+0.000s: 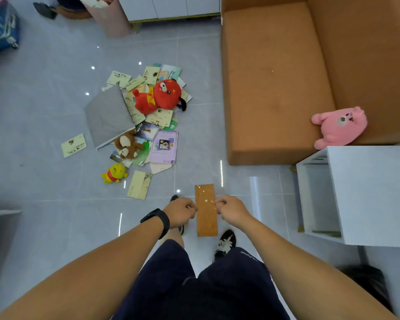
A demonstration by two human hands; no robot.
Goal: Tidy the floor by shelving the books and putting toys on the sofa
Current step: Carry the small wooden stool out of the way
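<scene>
Both hands, left grip [180, 212] and right grip [231, 210], are pinching a tan, white-speckled book [206, 210] at lower centre; no lettering is reading clearly.

Glossy grey tiled floor [44, 100]

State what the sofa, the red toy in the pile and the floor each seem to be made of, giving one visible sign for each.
Sofa: matte orange-brown cloth, probably over foam; no shine, soft rounded edges.
Red toy: plush fabric, likely stuffed; fuzzy surface, rounded limbs.
Floor: glossy grey tile, perhaps ceramic; grout lines and bright light reflections.
</scene>
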